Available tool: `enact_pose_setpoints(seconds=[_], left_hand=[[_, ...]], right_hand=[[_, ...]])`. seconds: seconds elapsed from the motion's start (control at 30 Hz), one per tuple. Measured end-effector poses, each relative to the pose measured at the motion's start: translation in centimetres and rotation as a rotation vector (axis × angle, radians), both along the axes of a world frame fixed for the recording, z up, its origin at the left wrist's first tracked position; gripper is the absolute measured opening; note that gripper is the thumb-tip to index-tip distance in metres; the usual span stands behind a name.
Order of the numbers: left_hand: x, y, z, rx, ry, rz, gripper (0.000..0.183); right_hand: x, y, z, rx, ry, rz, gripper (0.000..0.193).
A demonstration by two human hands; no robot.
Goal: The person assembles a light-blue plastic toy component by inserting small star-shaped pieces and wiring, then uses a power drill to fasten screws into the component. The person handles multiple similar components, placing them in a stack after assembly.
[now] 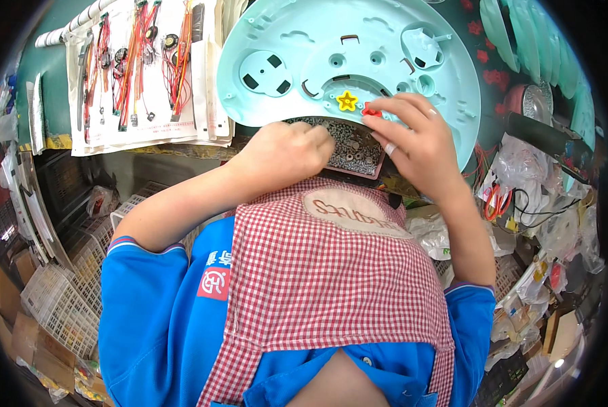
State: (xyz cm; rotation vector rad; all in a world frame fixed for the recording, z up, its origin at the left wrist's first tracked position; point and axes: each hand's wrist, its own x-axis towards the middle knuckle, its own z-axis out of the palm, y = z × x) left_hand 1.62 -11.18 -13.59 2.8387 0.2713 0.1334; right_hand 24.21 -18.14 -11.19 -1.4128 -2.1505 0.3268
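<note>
Yellow star [347,101]: in teal shell [270,34], looks placed
Red star [368,109]: right hand [418,136] pinching it over teal shell, seemingly unfinished
Left hand [285,150]: curled at shell's near edge by screw tray [379,169], can't tell grip

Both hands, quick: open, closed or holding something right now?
Left hand: curled by the screws; holding can't be told.
Right hand: fingertips at the red star; grip can't be told.

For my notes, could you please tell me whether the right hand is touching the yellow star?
No, the right hand is at the red piece, while the yellow star lies apart to its left.
</note>
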Motion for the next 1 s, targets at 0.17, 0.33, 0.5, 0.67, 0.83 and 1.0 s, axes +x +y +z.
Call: enact_pose_setpoints(seconds=[0.17, 0.33, 0.5, 0.67, 0.83, 1.0], left_hand=[[-0.7, -0.9, -0.2, 0.014, 0.117, 0.124, 0.024], [-0.7, -0.6, -0.7, -0.043, 0.05, 0.089, 0.016], [-0.1, 0.4, 1.0, -0.272, -0.055, 0.121, 0.012], [2.8, 4.2, 3.4, -0.417, -0.192, 0.229, 0.011], [4.8, 7.7, 1.1, -0.341, -0.111, 0.152, 0.01], [5.9, 7.4, 1.1, -0.303, 0.124, 0.143, 0.006]], right_hand=[[-3.7, -5.1, -1.4, -0.213, -0.136, -0.017, 0.018], [-3.8, -5.1, -3.3, -0.352, -0.199, -0.095, 0.014], [-2.6, -3.8, -0.6, -0.174, 0.044, -0.081, 0.012], [2.3, 2.8, -0.4, -0.07, -0.025, -0.043, 0.01], [0.6, 3.3, -0.3, -0.563, 0.243, -0.167, 0.005], [0.1, 3.5, 0.2, -0.607, 0.187, -0.242, 0.007]])
